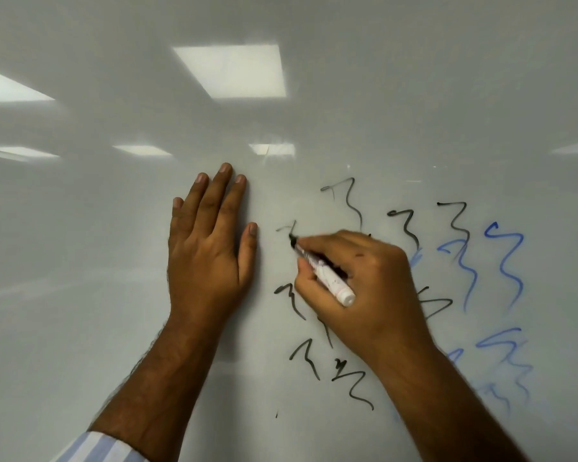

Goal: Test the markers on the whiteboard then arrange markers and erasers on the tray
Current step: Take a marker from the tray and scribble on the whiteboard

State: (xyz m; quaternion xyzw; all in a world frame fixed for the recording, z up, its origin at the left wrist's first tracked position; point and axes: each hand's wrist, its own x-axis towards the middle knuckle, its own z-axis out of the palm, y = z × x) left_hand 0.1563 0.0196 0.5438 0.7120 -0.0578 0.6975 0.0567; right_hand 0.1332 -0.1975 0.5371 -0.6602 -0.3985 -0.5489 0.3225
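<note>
marker: we see the marker (324, 271) in our right hand (357, 281), black tip touching the whiteboard (114, 228), white butt end pointing back down-right toward the wrist.
axis: long axis runs up-left to down-right; tip sits just right of the left thumb.
right hand: fingers curled round the barrel in a writing grip, heel of the hand over older marks.
stroke: a faint thin line (286, 228) starts at the tip; we judge this marker runs weaker than the ones behind the darker squiggles.
left hand: our left hand (207, 241) lies flat on the board, fingers straight and together, gripping nothing; it is just left of the tip, apart from it.
marks: black squiggles (347, 201) above, below and right of the writing hand; blue squiggles (508, 261) further right.
clear run: bare board up-left is blocked by the left hand; down-left of the tip is another black mark, so room for the stroke is tight.
tray, erasers: not in view.
stage: we judge we're in the testing part; arranging not yet started.
sleeve: striped cuff (104, 448) at the bottom left edge.
</note>
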